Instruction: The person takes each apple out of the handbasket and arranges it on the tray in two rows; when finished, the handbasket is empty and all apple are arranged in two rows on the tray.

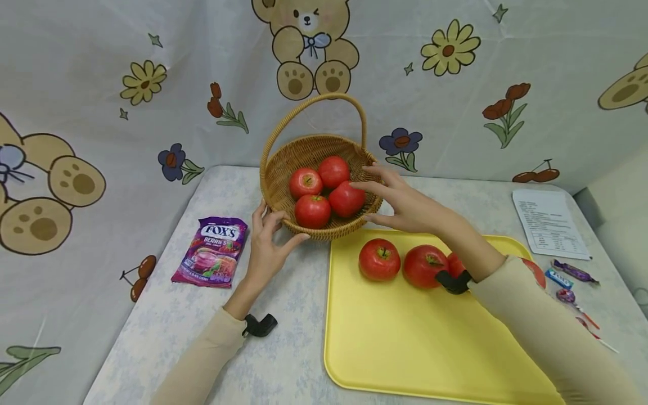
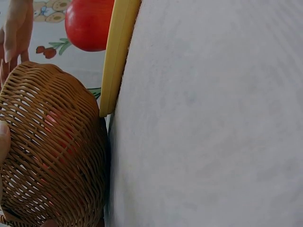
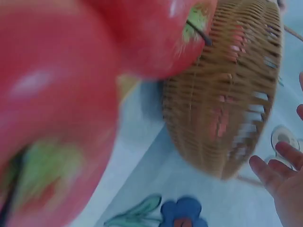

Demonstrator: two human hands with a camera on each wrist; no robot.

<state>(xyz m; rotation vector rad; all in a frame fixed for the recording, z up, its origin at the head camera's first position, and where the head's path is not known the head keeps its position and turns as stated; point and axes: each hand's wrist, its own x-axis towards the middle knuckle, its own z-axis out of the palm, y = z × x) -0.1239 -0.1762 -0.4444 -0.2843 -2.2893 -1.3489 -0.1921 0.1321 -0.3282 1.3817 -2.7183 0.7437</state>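
A wicker basket (image 1: 283, 174) with a tall handle stands at the middle of the table and holds several red apples (image 1: 312, 210). My left hand (image 1: 283, 224) cups its left front wall, thumb along the base and fingers up the side. My right hand (image 1: 365, 199) is spread, relaxed, at the right rim, its fingertips over the nearest apple (image 1: 346, 198). A yellow tray (image 1: 405, 343) in front carries more apples (image 1: 379, 259), some hidden by my right forearm. The left wrist view shows the basket (image 2: 52, 161), the tray's edge (image 2: 118, 56) and one apple (image 2: 90, 23). The right wrist view has blurred apples (image 3: 52, 118) before the basket (image 3: 227, 94).
A purple bag of sweets (image 1: 211, 251) lies left of the basket. At the right are a printed sheet (image 1: 549, 223), wrapped sweets (image 1: 574, 271) and lollipops (image 1: 567, 295). A cloth with bears and flowers hangs behind the table (image 1: 283, 349).
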